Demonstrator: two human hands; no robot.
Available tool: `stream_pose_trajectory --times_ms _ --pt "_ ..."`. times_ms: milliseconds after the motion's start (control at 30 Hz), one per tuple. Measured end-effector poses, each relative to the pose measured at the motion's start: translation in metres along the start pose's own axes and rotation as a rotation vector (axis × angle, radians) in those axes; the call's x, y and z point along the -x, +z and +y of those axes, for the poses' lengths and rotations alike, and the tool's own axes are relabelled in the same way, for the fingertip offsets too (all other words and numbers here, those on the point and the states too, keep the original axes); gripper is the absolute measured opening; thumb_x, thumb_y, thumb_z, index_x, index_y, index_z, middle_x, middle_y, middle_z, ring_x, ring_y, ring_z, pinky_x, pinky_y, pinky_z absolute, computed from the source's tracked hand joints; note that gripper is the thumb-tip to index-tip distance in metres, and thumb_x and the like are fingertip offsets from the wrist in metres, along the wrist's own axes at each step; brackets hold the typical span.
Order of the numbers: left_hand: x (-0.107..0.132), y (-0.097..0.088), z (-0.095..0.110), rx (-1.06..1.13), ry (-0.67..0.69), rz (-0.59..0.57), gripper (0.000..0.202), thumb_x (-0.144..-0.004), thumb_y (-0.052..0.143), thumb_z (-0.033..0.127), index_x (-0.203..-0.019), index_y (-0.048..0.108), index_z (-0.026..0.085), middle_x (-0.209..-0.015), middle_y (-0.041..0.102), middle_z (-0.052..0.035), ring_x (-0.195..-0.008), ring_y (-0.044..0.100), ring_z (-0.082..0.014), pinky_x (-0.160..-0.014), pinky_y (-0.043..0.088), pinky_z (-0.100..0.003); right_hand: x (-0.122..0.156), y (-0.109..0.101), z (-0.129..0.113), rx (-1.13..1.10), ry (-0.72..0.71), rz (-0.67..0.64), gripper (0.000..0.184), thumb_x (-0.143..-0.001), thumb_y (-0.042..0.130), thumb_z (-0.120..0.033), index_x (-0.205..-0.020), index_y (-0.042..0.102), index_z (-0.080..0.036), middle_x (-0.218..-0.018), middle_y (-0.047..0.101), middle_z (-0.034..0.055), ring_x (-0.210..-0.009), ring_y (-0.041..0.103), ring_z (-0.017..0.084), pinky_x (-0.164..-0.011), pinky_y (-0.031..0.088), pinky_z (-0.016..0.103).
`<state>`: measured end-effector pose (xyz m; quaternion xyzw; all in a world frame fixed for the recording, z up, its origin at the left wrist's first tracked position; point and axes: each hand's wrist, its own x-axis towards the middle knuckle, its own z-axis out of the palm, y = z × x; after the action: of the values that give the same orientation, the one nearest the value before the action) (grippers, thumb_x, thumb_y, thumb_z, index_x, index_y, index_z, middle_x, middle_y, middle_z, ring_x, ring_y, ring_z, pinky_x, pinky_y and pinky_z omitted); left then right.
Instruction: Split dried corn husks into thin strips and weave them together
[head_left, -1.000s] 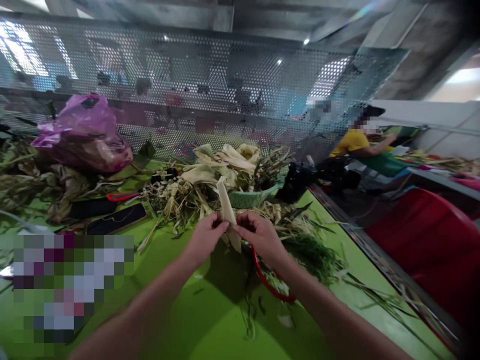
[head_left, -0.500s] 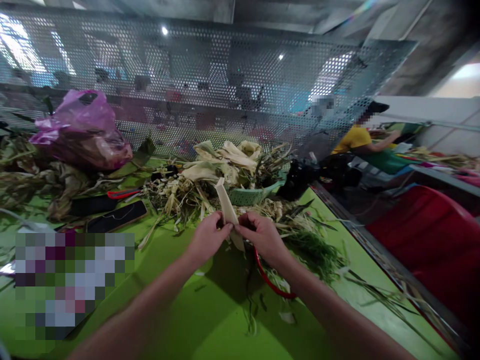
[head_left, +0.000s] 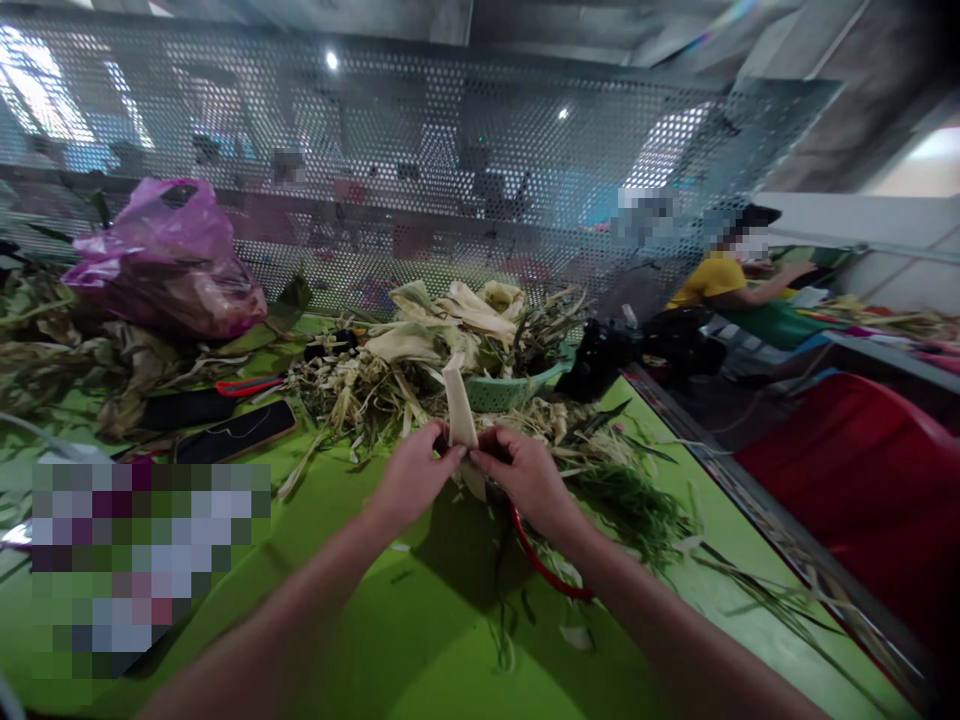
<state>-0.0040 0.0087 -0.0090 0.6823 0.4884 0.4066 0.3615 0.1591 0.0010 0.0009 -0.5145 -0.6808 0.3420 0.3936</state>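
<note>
My left hand [head_left: 415, 473] and my right hand [head_left: 521, 474] meet over the green table [head_left: 360, 620], both pinched on a pale strip of leaf [head_left: 458, 408] that stands up between the fingertips. A red loop, perhaps scissors handles [head_left: 541, 569], hangs under my right hand. Just beyond lies a heap of dried husks and leaves [head_left: 420, 370] around a teal basket [head_left: 501, 392].
A pink plastic bag [head_left: 165, 265] sits at the back left, two dark phones [head_left: 232, 432] left of the heap. A perforated metal screen [head_left: 420, 170] closes the far side. A person in a yellow shirt [head_left: 709, 280] works at the right beyond a red chair [head_left: 847, 480].
The hands have shifted slightly away from me and the strip now stands more upright, shorter above the fingers.
</note>
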Motion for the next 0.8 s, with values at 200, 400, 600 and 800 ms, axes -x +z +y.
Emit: stream_pose_trajectory --times_ms 200,400,600,800 --pt "0.003 0.001 0.002 -0.074 -0.003 0.015 0.017 -0.079 0.053 0.026 -0.091 0.061 0.017 -0.089 0.066 -0.005 -0.082 0.06 -0.0185 -0.077 0.046 -0.032 0.001 0.0 -0.004 0.032 0.014 -0.019 0.014 -0.075 0.057 -0.03 -0.078 0.06 -0.016 -0.068 0.058 0.0008 -0.064 0.051 0.015 -0.061 0.04 0.027" --pt "0.003 0.0 0.005 -0.16 0.016 -0.02 0.012 -0.08 0.051 0.023 -0.088 0.059 0.018 -0.087 0.065 -0.0047 -0.082 0.058 -0.0181 -0.075 0.044 -0.031 0.001 0.0 -0.004 0.008 -0.002 -0.064 0.011 -0.074 0.056 -0.029 -0.074 0.056 -0.018 -0.065 0.051 -0.0015 -0.062 0.045 0.014 -0.058 0.036 0.026" --pt "0.004 -0.001 0.008 -0.232 0.002 -0.038 0.009 -0.081 0.048 0.024 -0.083 0.055 0.018 -0.083 0.063 -0.0046 -0.077 0.056 -0.0177 -0.07 0.041 -0.029 0.0 0.001 0.001 0.086 -0.036 -0.057 0.01 -0.074 0.055 -0.027 -0.072 0.054 -0.018 -0.065 0.049 -0.0015 -0.062 0.043 0.013 -0.056 0.033 0.025" --pt "0.008 -0.003 0.018 -0.354 -0.011 -0.024 0.007 -0.081 0.046 0.021 -0.08 0.052 0.019 -0.082 0.062 -0.0053 -0.075 0.055 -0.0182 -0.067 0.038 -0.029 0.001 0.003 -0.001 0.165 -0.076 -0.034 0.012 -0.077 0.053 -0.028 -0.071 0.054 -0.018 -0.064 0.049 -0.0013 -0.061 0.043 0.013 -0.056 0.033 0.024"
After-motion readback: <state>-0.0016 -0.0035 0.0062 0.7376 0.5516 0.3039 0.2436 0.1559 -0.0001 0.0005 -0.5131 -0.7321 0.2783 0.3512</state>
